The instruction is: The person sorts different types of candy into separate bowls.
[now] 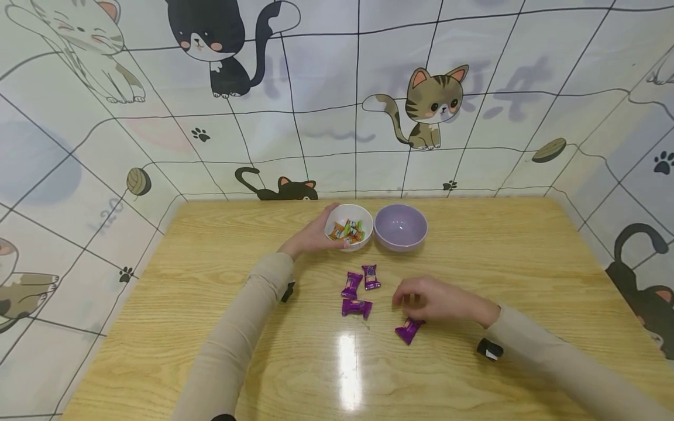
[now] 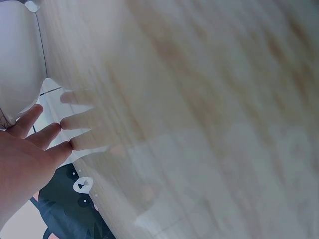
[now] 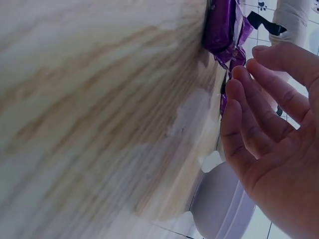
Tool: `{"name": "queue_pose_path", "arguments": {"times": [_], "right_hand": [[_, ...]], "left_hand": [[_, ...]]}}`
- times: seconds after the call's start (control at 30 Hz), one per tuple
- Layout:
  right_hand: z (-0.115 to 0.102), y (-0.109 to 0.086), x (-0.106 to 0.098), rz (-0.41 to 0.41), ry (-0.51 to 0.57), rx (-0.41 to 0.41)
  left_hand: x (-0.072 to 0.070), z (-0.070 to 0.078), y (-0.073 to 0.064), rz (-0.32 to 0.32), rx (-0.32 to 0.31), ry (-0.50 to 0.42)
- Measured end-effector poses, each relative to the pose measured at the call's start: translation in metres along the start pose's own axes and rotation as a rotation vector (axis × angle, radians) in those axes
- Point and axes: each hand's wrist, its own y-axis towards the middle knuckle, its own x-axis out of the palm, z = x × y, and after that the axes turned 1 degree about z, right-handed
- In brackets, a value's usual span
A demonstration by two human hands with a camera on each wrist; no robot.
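Note:
My left hand [image 1: 314, 235] holds the white bowl [image 1: 349, 246] from its left side, thumb at the near wall and fingers at the far wall. Several small wrapped candies in orange and green lie in that bowl. In the left wrist view, fingers [image 2: 47, 134] rest along the white bowl's side [image 2: 20, 55]. My right hand [image 1: 429, 298] hovers over the table, fingers loosely bent with nothing between them. Just under it lies a purple-wrapped candy [image 1: 408, 331], partly covered by the hand. Three more purple-wrapped candies [image 1: 357, 307] lie to its left.
A lilac bowl [image 1: 401, 242] stands right beside the white bowl. Both are near the back edge of the wooden table [image 1: 210, 245]. Behind and around the table hangs a cat-print sheet [image 1: 326, 82]. Black wrist straps [image 1: 489, 349] show by the sleeves.

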Motion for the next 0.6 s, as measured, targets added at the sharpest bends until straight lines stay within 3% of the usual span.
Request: {"name": "queue_pose_path", "arguments": {"times": [0.43, 0.6], "right_hand": [[-0.001, -0.011, 0.006, -0.03, -0.045, -0.091], [0.001, -0.015, 0.008, -0.041, -0.028, -0.081]], "left_hand": [[0.002, 0.0, -0.001, 0.005, -0.026, -0.004], [0.001, 0.001, -0.002, 0.006, -0.026, -0.002]]}}
